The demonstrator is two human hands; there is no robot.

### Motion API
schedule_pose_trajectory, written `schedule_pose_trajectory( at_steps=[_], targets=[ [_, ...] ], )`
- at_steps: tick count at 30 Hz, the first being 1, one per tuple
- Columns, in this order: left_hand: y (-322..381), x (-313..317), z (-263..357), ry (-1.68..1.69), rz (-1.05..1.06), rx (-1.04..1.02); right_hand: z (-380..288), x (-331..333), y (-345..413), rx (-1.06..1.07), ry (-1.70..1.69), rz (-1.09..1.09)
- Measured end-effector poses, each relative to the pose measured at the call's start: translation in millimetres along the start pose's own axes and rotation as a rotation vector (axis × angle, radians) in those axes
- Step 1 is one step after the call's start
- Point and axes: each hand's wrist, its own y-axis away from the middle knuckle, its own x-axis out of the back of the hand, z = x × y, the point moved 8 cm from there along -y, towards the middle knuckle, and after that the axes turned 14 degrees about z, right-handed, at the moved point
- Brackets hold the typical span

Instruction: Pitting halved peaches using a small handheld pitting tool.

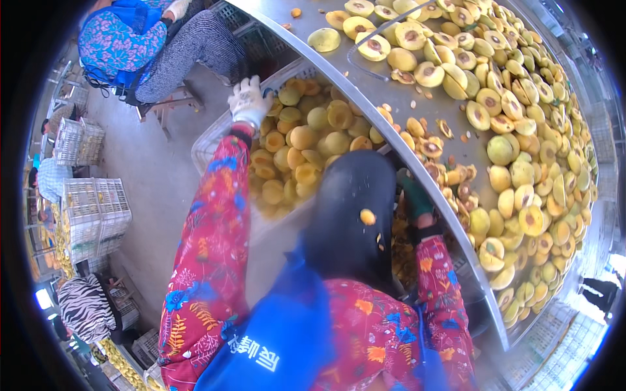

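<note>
My left hand (249,101), in a white knit glove, lies at the far left rim of a pale plastic crate (208,146) filled with pitted yellow fruit halves (303,138). Its fingers are spread, and part of its grip at the rim is hard to make out. Below the metal table's edge, my right hand (414,198) wears a dark green glove; its fingers are partly hidden, so what it touches does not show. Under it lie fruit scraps (404,254). A small yellow piece (368,217) rests on my dark knee cover (354,195).
The metal table (469,151) at the right bears many halved fruits (533,181), pits and a bent metal rod (349,54). A co-worker (122,44) sits at the upper left. Stacked plastic crates (98,212) and other people are further left.
</note>
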Motion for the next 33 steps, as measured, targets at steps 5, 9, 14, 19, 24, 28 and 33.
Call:
schedule_pose_trajectory(
  at_steps=[5,9,14,19,24,28,33],
  targets=[
    [-24,-124,-22,0.125,-0.554,0.085,-14,-45,-23,0.108,0.218,-0.031],
    [-41,-128,-26,0.079,-0.428,-0.104,-37,-63,1,0.142,0.224,-0.094],
    [-63,-183,-77,0.164,-0.342,-0.060,-75,-74,45,0.157,0.170,-0.194],
    [-30,-112,-11,0.155,-0.397,0.132,-58,-66,52,0.142,0.197,-0.201],
    [-30,-137,-47,0.176,-0.251,0.034,-59,-49,59,0.164,0.122,-0.227],
    [-21,-94,-2,0.183,-0.446,0.095,-37,-13,52,0.164,0.146,-0.175],
    [-67,-6,-6,0.316,0.128,0.177,-25,24,58,0.196,0.117,-0.142]
  ],
)
